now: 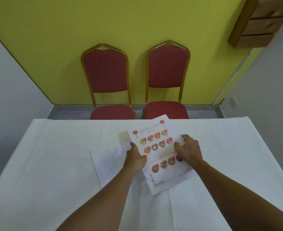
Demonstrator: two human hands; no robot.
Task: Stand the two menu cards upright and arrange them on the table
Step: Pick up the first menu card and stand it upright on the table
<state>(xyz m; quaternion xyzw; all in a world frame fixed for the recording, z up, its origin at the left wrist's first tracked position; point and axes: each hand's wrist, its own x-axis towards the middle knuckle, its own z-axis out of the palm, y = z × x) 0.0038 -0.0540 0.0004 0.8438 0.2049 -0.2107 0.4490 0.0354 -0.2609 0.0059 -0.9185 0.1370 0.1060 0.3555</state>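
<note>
The counter (54, 164) spreads wide in front of me under a white cloth, with two red padded chairs (106, 80) pushed up to its far edge against a yellow-green wall (54, 39). Both my forearms reach forward from the bottom of the view and converge near the middle of the counter. Between my hands I hold the printed menu card (159, 147), its face up toward me and turned a little clockwise, its far end raised off the cloth and its near corner low by the counter. My left hand (135, 158) grips the card's left edge about halfway along, fingers curled under and thumb on top. My right hand (188, 148) clamps the right edge, fingers bent over the printed face, thumb hidden from me. The second menu card (104, 165) lies flat on the cloth, blank side up, just left of my left hand and partly tucked beneath the card I am holding.
</note>
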